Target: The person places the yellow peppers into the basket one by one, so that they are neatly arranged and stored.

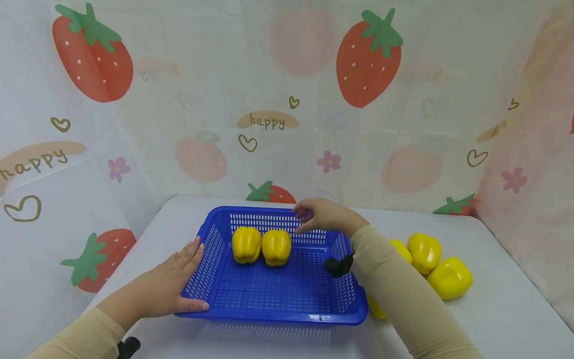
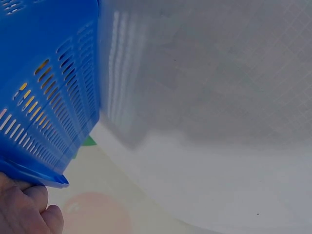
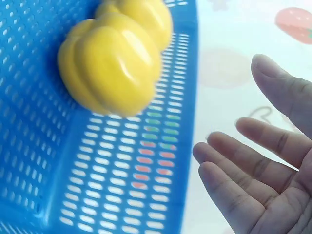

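Note:
Two yellow bell peppers (image 1: pixel 246 245) stand side by side in the blue plastic basket (image 1: pixel 278 317), near its back left. My left hand (image 1: pixel 168 281) rests on the basket's left rim, fingers fairly straight, thumb on the front left corner. Over the back rim, right of the peppers, hovers my right hand (image 1: pixel 325 215). Its fingers are loosely bent and hold nothing, as the right wrist view also shows for the hand (image 3: pixel 263 180), apart from the peppers (image 3: pixel 109 66). The left wrist view catches the basket's slotted outer wall (image 2: pixel 53 97) and part of the left hand (image 2: pixel 27 207).
Several more yellow bell peppers (image 1: pixel 450 278) lie on the white table (image 1: pixel 506 304) to the right of the basket, some partly hidden by the right sleeve (image 1: pixel 399 289). A strawberry-print cloth (image 1: pixel 278 164) hangs behind the table and along its sides.

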Demonstrator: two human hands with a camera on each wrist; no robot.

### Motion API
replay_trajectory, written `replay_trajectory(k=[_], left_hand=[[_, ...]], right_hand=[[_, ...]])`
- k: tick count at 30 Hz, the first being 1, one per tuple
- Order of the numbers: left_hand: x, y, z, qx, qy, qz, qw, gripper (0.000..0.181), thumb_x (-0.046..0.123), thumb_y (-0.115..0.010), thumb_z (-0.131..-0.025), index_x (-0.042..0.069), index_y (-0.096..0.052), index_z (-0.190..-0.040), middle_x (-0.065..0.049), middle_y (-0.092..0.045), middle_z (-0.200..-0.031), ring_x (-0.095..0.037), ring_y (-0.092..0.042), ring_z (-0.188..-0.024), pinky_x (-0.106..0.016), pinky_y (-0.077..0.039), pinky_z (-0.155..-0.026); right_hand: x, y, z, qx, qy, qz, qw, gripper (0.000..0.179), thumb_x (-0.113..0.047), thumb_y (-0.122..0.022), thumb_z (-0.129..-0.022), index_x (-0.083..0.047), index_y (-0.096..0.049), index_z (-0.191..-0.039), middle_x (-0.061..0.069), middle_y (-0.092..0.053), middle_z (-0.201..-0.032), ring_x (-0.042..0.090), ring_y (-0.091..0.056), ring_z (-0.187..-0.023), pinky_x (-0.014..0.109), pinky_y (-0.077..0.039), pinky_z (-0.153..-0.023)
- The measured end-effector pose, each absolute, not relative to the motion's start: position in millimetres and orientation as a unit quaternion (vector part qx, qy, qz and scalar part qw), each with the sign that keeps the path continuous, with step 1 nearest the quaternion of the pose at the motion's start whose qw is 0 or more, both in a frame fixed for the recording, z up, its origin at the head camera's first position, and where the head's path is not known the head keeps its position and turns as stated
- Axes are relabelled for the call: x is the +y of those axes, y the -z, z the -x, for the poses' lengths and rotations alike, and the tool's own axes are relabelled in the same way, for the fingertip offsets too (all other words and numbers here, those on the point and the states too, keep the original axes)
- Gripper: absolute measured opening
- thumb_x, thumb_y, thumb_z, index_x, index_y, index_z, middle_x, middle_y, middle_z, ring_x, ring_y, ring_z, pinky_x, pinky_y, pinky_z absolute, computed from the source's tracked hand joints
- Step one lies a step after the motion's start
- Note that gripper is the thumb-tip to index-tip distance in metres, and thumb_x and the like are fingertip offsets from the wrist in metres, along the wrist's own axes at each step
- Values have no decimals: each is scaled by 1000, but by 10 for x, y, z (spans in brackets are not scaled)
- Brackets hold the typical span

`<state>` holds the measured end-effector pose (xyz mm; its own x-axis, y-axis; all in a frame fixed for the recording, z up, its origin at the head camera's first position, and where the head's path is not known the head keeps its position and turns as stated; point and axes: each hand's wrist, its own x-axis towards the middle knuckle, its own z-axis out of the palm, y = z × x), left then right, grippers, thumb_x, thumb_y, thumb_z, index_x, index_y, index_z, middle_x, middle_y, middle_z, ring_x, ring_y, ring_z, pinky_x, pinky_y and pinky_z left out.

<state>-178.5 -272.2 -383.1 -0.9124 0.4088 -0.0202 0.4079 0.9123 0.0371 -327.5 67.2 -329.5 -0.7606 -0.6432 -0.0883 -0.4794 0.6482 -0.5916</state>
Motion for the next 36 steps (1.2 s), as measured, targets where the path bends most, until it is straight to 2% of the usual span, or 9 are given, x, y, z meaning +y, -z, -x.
replay_trajectory(k=[5, 14, 21, 29, 36], left_hand=[[-2706, 3801, 1774, 978, -16, -207, 20, 110, 76, -44, -63, 3, -10, -139, -13, -3, -144, -28, -8, -130, -47, -16, -101], [-2713, 3811, 1780, 978, -11, -208, 18, 113, 80, -37, -61, 4, -10, -139, -13, -2, -145, -27, -8, -131, -47, -17, -101], [-2710, 3802, 1775, 978, -10, -206, 23, 112, 80, -37, -61, 4, -9, -139, -12, -1, -145, -27, -7, -131, -47, -17, -101], [-2701, 3794, 1772, 978, -11, -208, 16, 112, 80, -38, -61, 4, -10, -139, -13, -3, -144, -27, -8, -131, -48, -17, -101], [-2702, 3796, 1769, 978, -14, -209, 17, 111, 79, -40, -62, 3, -11, -139, -14, -3, -144, -28, -9, -130, -48, -17, -101]], right_hand=[[841, 3190, 3218, 897, 281, 312, 138, 57, -41, -68, -70, -15, -51, -118, 1, -56, -108, 13, -55, -97, 29, -46, -81], [1129, 3077, 3118, 895, 291, 317, 118, 52, -37, -68, -72, -18, -51, -117, 1, -56, -107, 20, -55, -100, 31, -47, -80], [1339, 2985, 3016, 896, 296, 309, 116, 57, -48, -66, -69, -22, -49, -118, -3, -55, -109, 18, -55, -99, 33, -47, -80], [1599, 2945, 2914, 892, 312, 306, 113, 49, -34, -66, -75, -19, -49, -118, 1, -56, -109, 22, -54, -100, 35, -47, -80], [1825, 2965, 2825, 898, 308, 291, 118, 49, -36, -65, -76, -19, -49, -119, 2, -55, -111, 21, -53, -101, 34, -46, -81]])
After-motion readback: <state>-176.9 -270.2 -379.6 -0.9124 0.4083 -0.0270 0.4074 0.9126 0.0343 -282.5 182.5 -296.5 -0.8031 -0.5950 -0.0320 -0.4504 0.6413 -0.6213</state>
